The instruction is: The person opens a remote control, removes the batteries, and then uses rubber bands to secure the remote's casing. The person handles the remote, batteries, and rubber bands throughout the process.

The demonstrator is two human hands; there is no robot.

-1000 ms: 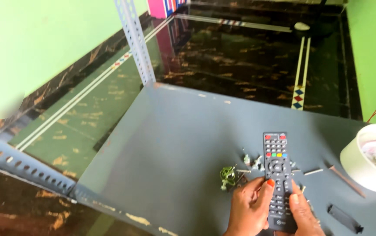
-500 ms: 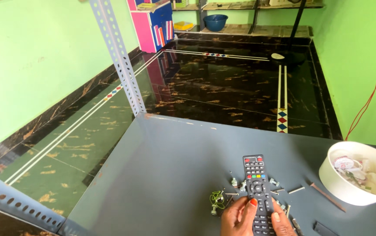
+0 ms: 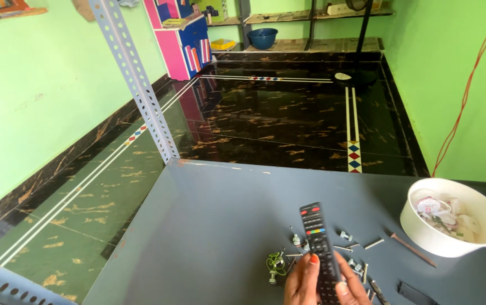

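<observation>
- Remote control (image 3: pixel 319 248): black, long, with coloured buttons near its far end; held over the near edge of the grey worktop (image 3: pixel 209 226).
- Left hand (image 3: pixel 302 279): fingers wrapped along the remote's left side, thumb on its face.
- Right hand (image 3: pixel 350 288): closed on the remote's lower right side, partly cut off by the frame edge.
- Screws (image 3: pixel 367 245): scattered just beside the remote.
- Green wire bundle (image 3: pixel 276 264): near the left hand.
- White bowl (image 3: pixel 424 231): holding small parts, well apart to the right.

Not much in that line here, no signs or screens anywhere. Only package-ish thing is a round white paper tub (image 3: pixel 453 237) on the grey table's right side. It's holding small white bits.
</observation>
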